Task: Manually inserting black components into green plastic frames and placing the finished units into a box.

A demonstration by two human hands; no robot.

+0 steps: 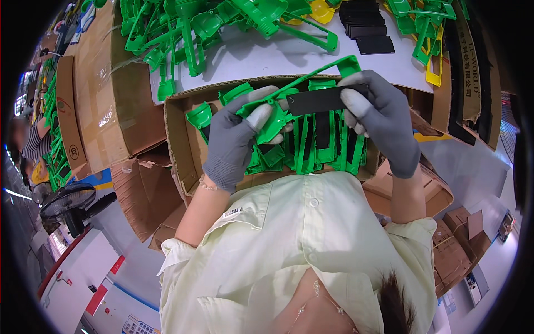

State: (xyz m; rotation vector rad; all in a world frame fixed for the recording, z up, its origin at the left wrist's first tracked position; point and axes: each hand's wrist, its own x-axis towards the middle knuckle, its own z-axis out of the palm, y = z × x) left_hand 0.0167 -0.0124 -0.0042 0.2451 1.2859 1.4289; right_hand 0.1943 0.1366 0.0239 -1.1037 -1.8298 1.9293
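Observation:
In a grey glove, my left hand (pixel 236 131) grips a green plastic frame part (pixel 271 129) by its wide, cupped end. A long thin arm of that part slants up to the right and ends in a block above my other hand. My right hand (pixel 384 114), gloved too, pinches a flat black rectangular strip (pixel 317 101) near its right end. The strip's left end lies against or just in front of the green part; whether they are joined I cannot tell. Below both hands, an open cardboard box (pixel 181 147) contains several green parts, some with black strips in them.
Green plastic parts (pixel 192 42) are heaped on the white table (pixel 250 61), with yellow ones (pixel 321 11) among them. A stack of black strips (pixel 374 43) lies at the back. Cardboard boxes (pixel 100 100) flank the table. A black fan (pixel 69 206) and another person (pixel 36 139) are at left.

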